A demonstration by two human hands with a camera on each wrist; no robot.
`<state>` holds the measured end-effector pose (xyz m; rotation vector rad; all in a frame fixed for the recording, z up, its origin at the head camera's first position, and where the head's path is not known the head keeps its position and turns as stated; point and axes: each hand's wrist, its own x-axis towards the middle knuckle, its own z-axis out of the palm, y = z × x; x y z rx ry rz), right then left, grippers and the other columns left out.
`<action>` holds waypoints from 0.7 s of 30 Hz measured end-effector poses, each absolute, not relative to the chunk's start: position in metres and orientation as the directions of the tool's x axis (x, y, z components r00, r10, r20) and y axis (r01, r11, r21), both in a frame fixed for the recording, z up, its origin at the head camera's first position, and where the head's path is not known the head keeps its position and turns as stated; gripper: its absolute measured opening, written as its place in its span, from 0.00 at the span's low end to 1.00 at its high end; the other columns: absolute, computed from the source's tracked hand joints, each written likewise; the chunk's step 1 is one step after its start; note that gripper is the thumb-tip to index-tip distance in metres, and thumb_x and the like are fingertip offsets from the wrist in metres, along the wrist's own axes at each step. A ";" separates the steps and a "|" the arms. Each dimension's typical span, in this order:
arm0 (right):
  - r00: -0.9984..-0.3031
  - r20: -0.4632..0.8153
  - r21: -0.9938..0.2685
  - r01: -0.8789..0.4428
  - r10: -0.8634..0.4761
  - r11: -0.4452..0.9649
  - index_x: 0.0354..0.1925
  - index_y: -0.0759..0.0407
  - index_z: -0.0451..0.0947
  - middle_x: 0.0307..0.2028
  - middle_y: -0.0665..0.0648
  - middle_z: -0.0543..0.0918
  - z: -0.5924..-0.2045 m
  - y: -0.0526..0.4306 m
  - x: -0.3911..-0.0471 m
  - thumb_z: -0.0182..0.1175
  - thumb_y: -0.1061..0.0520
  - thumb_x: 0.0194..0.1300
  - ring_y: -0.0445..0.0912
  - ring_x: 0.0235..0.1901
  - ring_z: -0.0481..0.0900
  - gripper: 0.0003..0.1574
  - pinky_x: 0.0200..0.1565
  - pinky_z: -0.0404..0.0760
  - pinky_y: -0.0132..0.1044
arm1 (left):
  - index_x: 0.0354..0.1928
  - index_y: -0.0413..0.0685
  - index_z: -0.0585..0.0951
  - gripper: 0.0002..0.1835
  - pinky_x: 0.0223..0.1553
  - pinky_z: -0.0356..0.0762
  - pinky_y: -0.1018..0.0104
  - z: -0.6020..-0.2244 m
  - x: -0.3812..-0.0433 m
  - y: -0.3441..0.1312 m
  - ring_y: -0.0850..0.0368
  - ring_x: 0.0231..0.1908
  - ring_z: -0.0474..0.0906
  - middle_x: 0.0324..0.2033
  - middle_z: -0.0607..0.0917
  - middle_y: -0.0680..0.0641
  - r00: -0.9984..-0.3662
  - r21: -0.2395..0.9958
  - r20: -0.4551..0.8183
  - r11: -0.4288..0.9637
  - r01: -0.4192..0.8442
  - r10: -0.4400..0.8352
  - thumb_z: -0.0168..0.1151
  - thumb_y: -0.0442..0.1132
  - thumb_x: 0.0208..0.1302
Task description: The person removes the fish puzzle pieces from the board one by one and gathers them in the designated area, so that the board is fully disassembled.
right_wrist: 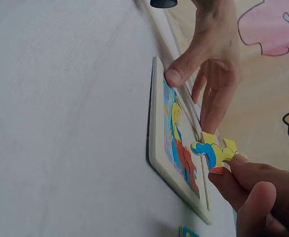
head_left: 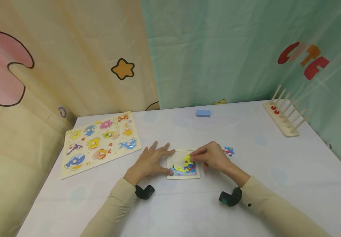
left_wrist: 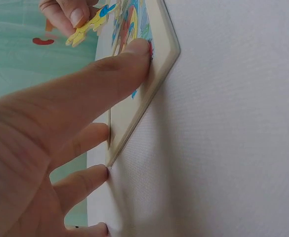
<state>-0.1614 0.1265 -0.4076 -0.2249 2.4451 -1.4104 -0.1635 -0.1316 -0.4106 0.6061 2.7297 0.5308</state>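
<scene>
A small wooden jigsaw board (head_left: 185,178) lies flat on the table in the head view, its lower part filled with colourful picture pieces. My left hand (head_left: 149,163) is spread at the board's left side, the thumb resting on its lower left corner. In the left wrist view the thumb (left_wrist: 104,74) lies across the board's edge while the other fingers reach along its side. My right hand (head_left: 216,158) pinches a yellow and blue puzzle piece (right_wrist: 214,154) between thumb and finger. That piece is held tilted just above the board's right part.
Right of the board lies a loose blue and red puzzle piece (head_left: 229,150). A large animal peg puzzle (head_left: 134,135) is at the left. Behind are a blue block (head_left: 203,113) and, at the far right, a wooden peg stand (head_left: 288,129) with red beads.
</scene>
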 end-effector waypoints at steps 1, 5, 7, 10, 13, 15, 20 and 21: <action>-0.944 -0.196 -0.858 0.033 -0.266 0.513 0.36 0.54 0.90 0.30 0.52 0.88 -0.408 0.131 -0.161 0.74 0.54 0.55 0.49 0.10 0.74 0.09 0.17 0.67 0.30 | 0.69 0.65 0.72 0.44 0.70 0.39 0.33 -0.411 -0.164 -0.131 0.37 0.75 0.41 0.74 0.60 0.52 -0.867 0.414 -0.200 0.842 0.347 0.456 0.76 0.61 0.47; -0.949 -0.234 -0.846 0.093 -0.210 0.525 0.37 0.56 0.90 0.32 0.53 0.88 -0.411 0.152 -0.159 0.74 0.54 0.54 0.48 0.10 0.74 0.11 0.20 0.69 0.31 | 0.69 0.64 0.72 0.44 0.70 0.39 0.33 -0.410 -0.163 -0.131 0.37 0.75 0.41 0.74 0.60 0.52 -0.865 0.421 -0.196 0.836 0.351 0.462 0.76 0.60 0.47; -0.950 -0.250 -0.836 0.115 -0.186 0.536 0.38 0.56 0.90 0.33 0.53 0.88 -0.411 0.163 -0.158 0.75 0.53 0.54 0.48 0.10 0.75 0.13 0.22 0.69 0.32 | 0.69 0.64 0.72 0.44 0.70 0.39 0.33 -0.409 -0.163 -0.131 0.37 0.75 0.41 0.74 0.61 0.52 -0.865 0.419 -0.197 0.837 0.351 0.461 0.76 0.60 0.47; -0.951 -0.264 -0.824 0.136 -0.160 0.550 0.39 0.56 0.90 0.33 0.53 0.88 -0.411 0.178 -0.157 0.75 0.52 0.53 0.48 0.11 0.75 0.15 0.23 0.69 0.34 | 0.69 0.64 0.72 0.44 0.70 0.40 0.33 -0.408 -0.163 -0.132 0.37 0.75 0.41 0.74 0.61 0.52 -0.866 0.416 -0.199 0.840 0.349 0.458 0.76 0.59 0.47; -0.953 -0.271 -0.808 0.150 -0.133 0.569 0.40 0.56 0.90 0.34 0.54 0.88 -0.410 0.192 -0.156 0.75 0.50 0.53 0.48 0.12 0.75 0.16 0.25 0.69 0.35 | 0.69 0.64 0.73 0.44 0.70 0.39 0.34 -0.408 -0.163 -0.132 0.37 0.75 0.41 0.74 0.61 0.52 -0.867 0.419 -0.202 0.840 0.344 0.456 0.77 0.59 0.47; -0.955 -0.271 -0.800 0.156 -0.117 0.580 0.40 0.57 0.89 0.34 0.54 0.88 -0.409 0.200 -0.155 0.75 0.50 0.53 0.47 0.12 0.75 0.17 0.26 0.69 0.35 | 0.69 0.64 0.73 0.44 0.70 0.39 0.33 -0.408 -0.163 -0.132 0.37 0.75 0.41 0.74 0.61 0.52 -0.866 0.422 -0.202 0.839 0.344 0.457 0.77 0.59 0.47; -0.958 -0.271 -0.780 0.163 -0.091 0.604 0.40 0.58 0.89 0.35 0.55 0.88 -0.409 0.214 -0.155 0.74 0.51 0.54 0.46 0.12 0.73 0.17 0.23 0.69 0.35 | 0.69 0.64 0.73 0.44 0.70 0.39 0.33 -0.409 -0.162 -0.132 0.37 0.75 0.41 0.74 0.61 0.52 -0.867 0.422 -0.199 0.838 0.346 0.458 0.77 0.60 0.47; -0.959 -0.270 -0.778 0.164 -0.088 0.607 0.40 0.59 0.89 0.35 0.55 0.88 -0.409 0.215 -0.155 0.74 0.51 0.54 0.46 0.12 0.73 0.17 0.23 0.68 0.35 | 0.69 0.64 0.73 0.44 0.70 0.39 0.33 -0.409 -0.162 -0.132 0.37 0.75 0.41 0.74 0.61 0.52 -0.867 0.422 -0.198 0.838 0.346 0.457 0.77 0.60 0.47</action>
